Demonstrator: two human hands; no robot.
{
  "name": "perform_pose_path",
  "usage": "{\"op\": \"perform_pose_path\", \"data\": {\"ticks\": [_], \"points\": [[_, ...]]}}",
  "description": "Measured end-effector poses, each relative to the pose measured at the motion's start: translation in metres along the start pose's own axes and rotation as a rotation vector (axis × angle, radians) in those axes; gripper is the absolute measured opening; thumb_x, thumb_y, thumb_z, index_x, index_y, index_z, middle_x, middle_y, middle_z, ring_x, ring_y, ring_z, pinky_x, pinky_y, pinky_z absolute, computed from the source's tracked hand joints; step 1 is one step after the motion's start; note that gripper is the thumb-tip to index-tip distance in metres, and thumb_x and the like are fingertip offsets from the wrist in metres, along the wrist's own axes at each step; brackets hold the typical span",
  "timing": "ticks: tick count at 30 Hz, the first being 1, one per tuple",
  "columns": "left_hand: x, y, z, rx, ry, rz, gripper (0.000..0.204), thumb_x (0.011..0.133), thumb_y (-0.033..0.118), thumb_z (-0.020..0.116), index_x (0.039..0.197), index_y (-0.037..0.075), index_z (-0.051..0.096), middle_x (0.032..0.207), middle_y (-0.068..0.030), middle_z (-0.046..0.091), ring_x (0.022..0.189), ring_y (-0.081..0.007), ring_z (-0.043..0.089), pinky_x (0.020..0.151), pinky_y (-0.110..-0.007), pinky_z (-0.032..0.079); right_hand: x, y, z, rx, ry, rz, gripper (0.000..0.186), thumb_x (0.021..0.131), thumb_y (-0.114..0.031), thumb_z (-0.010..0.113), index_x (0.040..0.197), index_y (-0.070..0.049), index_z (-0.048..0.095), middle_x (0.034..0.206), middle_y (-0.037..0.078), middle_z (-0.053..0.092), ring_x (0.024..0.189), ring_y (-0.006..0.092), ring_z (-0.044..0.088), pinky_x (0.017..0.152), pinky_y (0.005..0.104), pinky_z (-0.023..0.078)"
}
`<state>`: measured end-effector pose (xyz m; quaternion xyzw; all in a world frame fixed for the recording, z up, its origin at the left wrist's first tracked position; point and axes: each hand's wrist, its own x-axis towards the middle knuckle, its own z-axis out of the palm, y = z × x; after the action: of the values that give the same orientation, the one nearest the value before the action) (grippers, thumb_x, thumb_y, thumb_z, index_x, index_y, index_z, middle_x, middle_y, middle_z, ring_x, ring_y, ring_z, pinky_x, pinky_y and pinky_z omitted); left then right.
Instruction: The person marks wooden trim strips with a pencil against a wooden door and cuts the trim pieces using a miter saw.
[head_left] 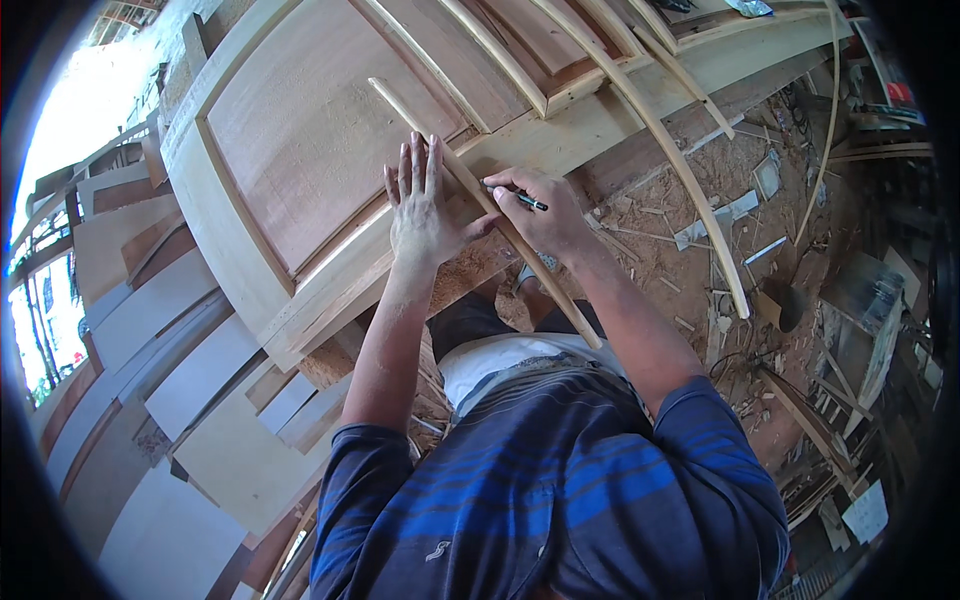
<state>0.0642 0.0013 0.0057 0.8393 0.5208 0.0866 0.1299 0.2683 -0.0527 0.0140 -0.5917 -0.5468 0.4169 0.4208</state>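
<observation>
My left hand (425, 205) lies with fingers stretched out on a thin wooden strip (545, 270), pressing it near the lower frame edge of a panelled wooden door (280, 150). The strip runs diagonally from the panel out past the door's edge toward my waist. My right hand (535, 210) is closed on a dark pencil (537, 204), its point held at the strip just right of my left hand.
More long strips (690, 190) lie over the door, some overhanging its edge. Stacked boards (200, 370) fill the left side. Below and right, sawdust and offcuts cover the floor (680, 300), with scrap planks (800, 400) and a bundle of darker material at the far right.
</observation>
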Motion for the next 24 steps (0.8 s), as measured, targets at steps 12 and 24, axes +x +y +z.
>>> {"op": "perform_pose_path", "data": {"ticks": [12,24], "points": [[0.000,0.000,0.001,-0.035,-0.016,-0.008,0.149,0.061,0.079,0.085,0.169,0.005,0.017,0.175,-0.0261,0.019,0.164,-0.0394,0.012,0.132,-0.059,0.005,-0.003,-0.002,-0.009,-0.132,0.005,-0.028,0.021,0.099,-0.013,0.063,0.109,-0.003,0.079,0.098,0.017,0.078,0.094,0.0273,0.076,0.086,0.0394,0.059],[-0.001,-0.004,0.005,-0.028,-0.008,0.002,0.149,0.061,0.082,0.082,0.170,0.005,0.016,0.176,-0.0251,0.016,0.164,-0.0409,0.012,0.132,-0.059,0.005,-0.003,0.000,0.000,-0.096,0.026,-0.115,0.024,0.099,-0.013,0.063,0.115,-0.004,0.079,0.102,0.016,0.078,0.097,0.0288,0.074,0.088,0.0398,0.058]]}}
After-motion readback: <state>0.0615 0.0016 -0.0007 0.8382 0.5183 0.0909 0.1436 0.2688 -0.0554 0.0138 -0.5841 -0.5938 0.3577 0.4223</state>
